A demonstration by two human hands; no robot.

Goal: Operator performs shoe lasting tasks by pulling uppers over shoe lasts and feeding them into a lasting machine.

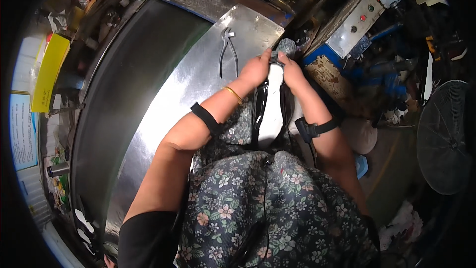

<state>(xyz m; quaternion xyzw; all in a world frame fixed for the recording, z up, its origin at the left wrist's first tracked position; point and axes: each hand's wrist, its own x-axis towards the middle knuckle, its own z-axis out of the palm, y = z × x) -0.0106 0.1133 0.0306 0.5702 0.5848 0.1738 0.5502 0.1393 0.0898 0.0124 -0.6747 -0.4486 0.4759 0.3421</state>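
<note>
A glossy black shoe [272, 109] lies lengthwise over my lap, its long white underside turned up and dark material along both sides. At its far end my left hand [256, 71] is closed, the thumb pressing on the edge. Opposite it, my right hand [291, 73] grips the same end, so the two thumbs nearly meet. Between the fingertips a small grey piece shows; what it is I cannot make out. Just beyond the hands is a fuzzy grey lump [286, 45]. Pincers [228, 52] with dark handles lie left of my left hand on the shiny metal tabletop [163, 87].
A dark conveyor-like belt [134, 64] curves along the left of the metal top. To the right stands a machine panel [359, 20] with buttons, and lower a round fan [448, 139]. A yellow sign [51, 73] hangs at far left. A floral apron [267, 208] covers my lap.
</note>
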